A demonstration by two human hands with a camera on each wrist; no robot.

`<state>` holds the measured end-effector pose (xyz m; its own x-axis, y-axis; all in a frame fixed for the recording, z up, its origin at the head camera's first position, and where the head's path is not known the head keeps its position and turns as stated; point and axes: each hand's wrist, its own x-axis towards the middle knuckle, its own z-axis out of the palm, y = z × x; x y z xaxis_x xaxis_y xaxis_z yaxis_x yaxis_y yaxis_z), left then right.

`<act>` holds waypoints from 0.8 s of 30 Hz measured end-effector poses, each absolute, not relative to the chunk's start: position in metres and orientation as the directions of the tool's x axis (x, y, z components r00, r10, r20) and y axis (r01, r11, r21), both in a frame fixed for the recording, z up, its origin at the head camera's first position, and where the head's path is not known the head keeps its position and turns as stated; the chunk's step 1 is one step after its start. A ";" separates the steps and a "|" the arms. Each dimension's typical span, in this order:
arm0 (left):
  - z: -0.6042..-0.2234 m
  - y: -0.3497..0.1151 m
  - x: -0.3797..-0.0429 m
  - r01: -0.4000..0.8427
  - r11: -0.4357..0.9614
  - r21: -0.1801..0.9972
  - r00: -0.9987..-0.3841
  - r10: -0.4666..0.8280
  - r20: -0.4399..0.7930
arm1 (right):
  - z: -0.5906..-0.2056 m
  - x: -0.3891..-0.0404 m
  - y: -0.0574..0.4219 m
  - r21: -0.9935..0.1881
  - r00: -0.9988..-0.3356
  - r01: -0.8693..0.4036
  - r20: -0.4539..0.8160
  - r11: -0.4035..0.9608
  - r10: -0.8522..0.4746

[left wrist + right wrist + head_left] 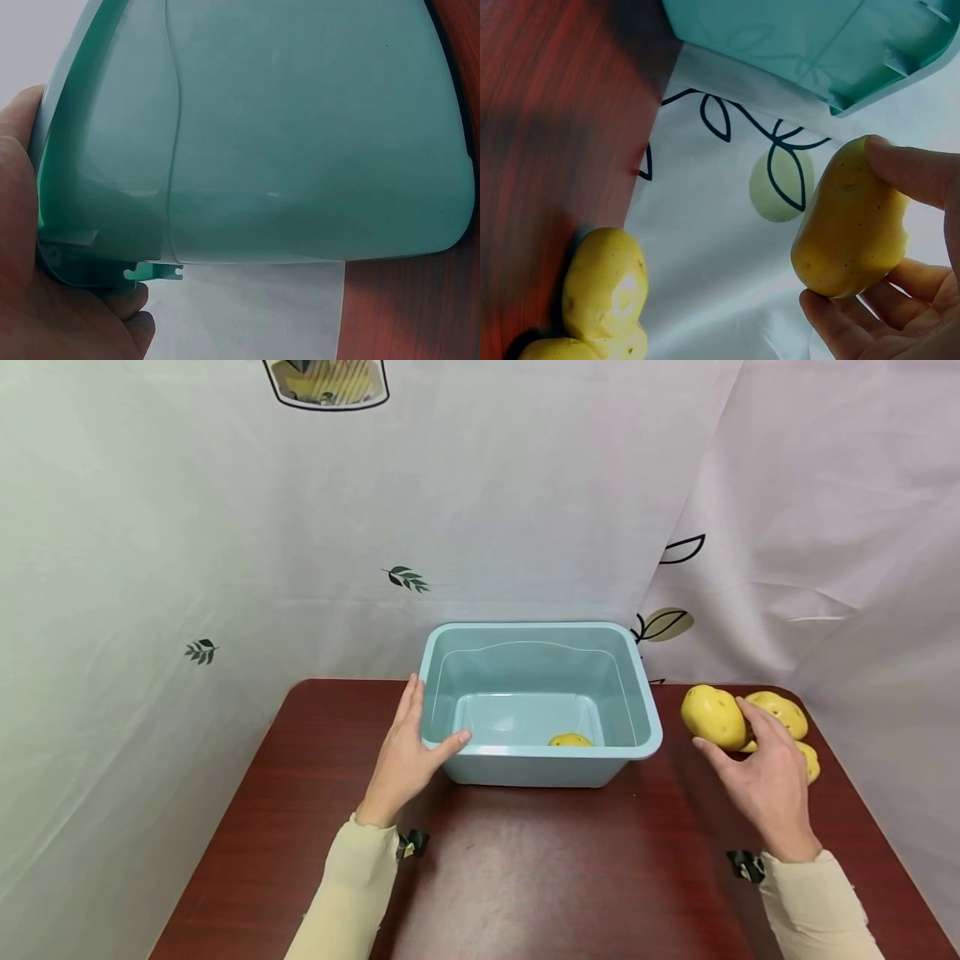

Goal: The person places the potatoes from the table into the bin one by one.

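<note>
A light blue plastic basin (502,768) stands at the back of the table, with one yellow potato (571,740) visible inside. My left hand (401,760) holds its front left corner, thumb over the front rim and fingers along the left side. The left wrist view shows the outer wall (300,135) up close. To the right of the basin, my right hand (768,772) pinches a potato (714,717) between thumb and fingers, raised above the table. More potatoes (780,714) lie behind that hand, partly hidden by it; two of them (604,281) show in the right wrist view.
The dark red wooden table (525,868) ends just behind the basin. A whitish cloth (525,510) with leaf prints hangs at the back and both sides. Loose potatoes sit by the table's back right corner.
</note>
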<state>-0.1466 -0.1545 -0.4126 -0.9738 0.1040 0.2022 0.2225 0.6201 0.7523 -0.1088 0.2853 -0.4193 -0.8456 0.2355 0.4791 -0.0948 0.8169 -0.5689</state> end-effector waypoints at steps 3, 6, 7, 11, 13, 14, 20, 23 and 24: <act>-0.413 -0.155 -0.146 0.223 0.619 0.753 -0.974 0.103 0.204 | -0.416 -0.108 0.283 -0.571 -0.844 -0.092 0.479 0.816 0.240; -0.413 -0.154 -0.146 0.220 0.618 0.754 -0.974 0.101 0.201 | -0.412 -0.107 0.282 -0.576 -0.838 -0.101 0.489 0.811 0.243; -0.413 -0.154 -0.146 0.219 0.618 0.755 -0.975 0.102 0.200 | -0.412 -0.107 0.282 -0.576 -0.835 -0.107 0.495 0.810 0.242; -0.413 -0.154 -0.146 0.221 0.619 0.754 -0.974 0.104 0.201 | -0.410 -0.108 0.280 -0.572 -0.823 -0.126 0.516 0.810 0.237; -0.413 -0.154 -0.146 0.224 0.620 0.752 -0.973 0.104 0.204 | -0.409 -0.109 0.278 -0.569 -0.819 -0.133 0.525 0.812 0.234; -0.413 -0.154 -0.146 0.225 0.619 0.752 -0.973 0.103 0.206 | -0.409 -0.109 0.278 -0.569 -0.817 -0.136 0.528 0.811 0.233; -0.413 -0.154 -0.147 0.227 0.617 0.754 -0.972 0.101 0.210 | -0.405 -0.110 0.275 -0.575 -0.808 -0.155 0.542 0.803 0.233; -0.413 -0.154 -0.147 0.227 0.618 0.753 -0.972 0.101 0.210 | -0.402 -0.111 0.273 -0.577 -0.805 -0.162 0.546 0.801 0.231; -0.414 -0.154 -0.147 0.227 0.618 0.752 -0.972 0.101 0.211 | -0.401 -0.110 0.272 -0.576 -0.804 -0.163 0.548 0.801 0.230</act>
